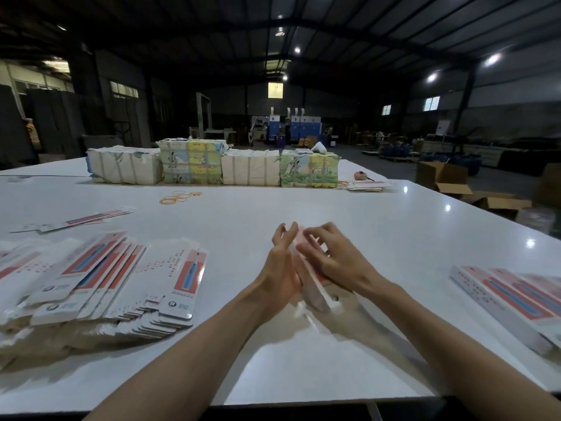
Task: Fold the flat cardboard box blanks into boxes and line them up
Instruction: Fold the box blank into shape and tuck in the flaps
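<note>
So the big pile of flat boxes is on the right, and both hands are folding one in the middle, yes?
Not quite: the head view shows the pile of flat boxes on the person's left, not the right. The left hand and right hand are indeed folding one box in the middle.

The left forearm (188, 344) and right forearm (449, 329) are bare to the wrist. The left grip (280, 268) and right grip (332, 259) are bare too, with long, slim fingers.

Printing on the flat box blanks (121, 278) at the tabletop's (273, 208) left edge is too blurred to read.
</note>
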`<action>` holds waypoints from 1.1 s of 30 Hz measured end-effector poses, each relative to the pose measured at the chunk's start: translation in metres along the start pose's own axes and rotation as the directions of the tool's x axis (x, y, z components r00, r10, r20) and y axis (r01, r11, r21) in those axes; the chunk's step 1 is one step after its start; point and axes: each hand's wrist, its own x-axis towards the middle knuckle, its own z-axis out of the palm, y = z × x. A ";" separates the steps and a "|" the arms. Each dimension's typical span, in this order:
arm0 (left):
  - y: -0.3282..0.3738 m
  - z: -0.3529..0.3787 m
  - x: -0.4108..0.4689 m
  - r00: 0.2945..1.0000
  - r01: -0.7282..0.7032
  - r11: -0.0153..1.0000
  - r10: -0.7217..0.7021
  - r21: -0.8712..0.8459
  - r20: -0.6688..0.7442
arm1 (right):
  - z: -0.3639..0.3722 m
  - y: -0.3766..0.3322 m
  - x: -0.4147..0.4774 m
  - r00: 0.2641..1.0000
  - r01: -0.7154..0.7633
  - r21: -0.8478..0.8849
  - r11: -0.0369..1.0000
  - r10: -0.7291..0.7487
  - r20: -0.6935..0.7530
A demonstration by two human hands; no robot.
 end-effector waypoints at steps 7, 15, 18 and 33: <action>-0.004 0.003 0.002 0.988 0.115 0.985 -0.127 0.129 0.087 | -0.027 -0.002 -0.029 0.994 -0.071 -0.215 0.974 0.087 0.065; -0.014 -0.006 0.006 0.970 0.066 0.964 -0.122 0.256 0.210 | -0.104 0.059 -0.114 0.883 -0.458 -0.449 0.767 0.452 -0.129; -0.017 -0.008 0.009 0.961 0.032 0.955 -0.110 0.296 0.252 | -0.115 0.074 -0.138 0.849 -0.497 -0.582 0.643 0.501 -0.171; -0.018 -0.006 0.010 0.943 -0.034 0.899 -0.115 0.437 0.311 | -0.128 0.050 -0.098 0.904 -0.399 -0.627 0.669 0.400 -0.149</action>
